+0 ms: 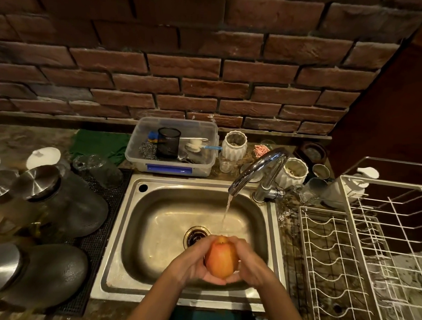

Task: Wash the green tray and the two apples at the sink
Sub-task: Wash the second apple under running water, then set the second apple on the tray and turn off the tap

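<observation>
Apple (221, 260) in both hands, under tap (258, 169)

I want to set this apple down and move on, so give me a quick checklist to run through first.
1. Apple held securely: ok, cupped between the left hand and right hand, over the sink.
2. Water reaching the apple: ok, the stream from the faucet lands on its top.
3. Apple rinsed all round: cannot tell, its underside is hidden.
4. Drain open: ok, no water pooling in the basin.
5. Place to put it: ok, the white wire rack at right has free slots.
6. Second apple and green tray located: not ok, neither is in view.
</observation>
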Action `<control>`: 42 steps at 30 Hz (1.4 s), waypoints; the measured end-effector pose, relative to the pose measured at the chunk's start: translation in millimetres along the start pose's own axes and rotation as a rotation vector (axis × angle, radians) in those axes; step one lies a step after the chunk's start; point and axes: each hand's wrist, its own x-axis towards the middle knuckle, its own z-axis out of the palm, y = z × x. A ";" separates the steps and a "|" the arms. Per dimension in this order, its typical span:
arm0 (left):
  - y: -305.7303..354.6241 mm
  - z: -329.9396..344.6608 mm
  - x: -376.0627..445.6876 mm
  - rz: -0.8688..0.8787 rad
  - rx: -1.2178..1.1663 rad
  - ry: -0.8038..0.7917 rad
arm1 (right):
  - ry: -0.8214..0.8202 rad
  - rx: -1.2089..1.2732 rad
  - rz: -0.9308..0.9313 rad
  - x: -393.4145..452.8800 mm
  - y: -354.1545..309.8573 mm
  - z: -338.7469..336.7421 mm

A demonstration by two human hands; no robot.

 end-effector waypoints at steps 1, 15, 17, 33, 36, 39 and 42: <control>-2.4 -0.8 -1.4 -0.008 0.017 0.007 | -0.025 0.010 0.003 -3.2 3.1 -1.5; -51.1 34.3 -68.3 0.347 0.134 0.076 | -0.036 0.142 -0.479 -91.7 69.8 -28.8; -68.9 37.9 -76.8 0.423 0.244 0.101 | -0.016 0.073 -0.546 -104.8 90.4 -32.2; -194.5 49.3 -74.3 0.410 0.501 0.270 | 0.031 0.025 -0.427 -121.7 211.1 -53.9; -200.2 49.3 -70.4 0.365 0.553 0.275 | 0.029 -0.020 -0.414 -114.5 219.8 -54.7; -201.4 49.9 -67.2 0.350 0.595 0.282 | 0.041 -0.026 -0.383 -110.7 223.9 -56.2; -200.7 51.9 -66.5 0.338 0.667 0.296 | 0.037 -0.060 -0.348 -111.6 223.3 -57.0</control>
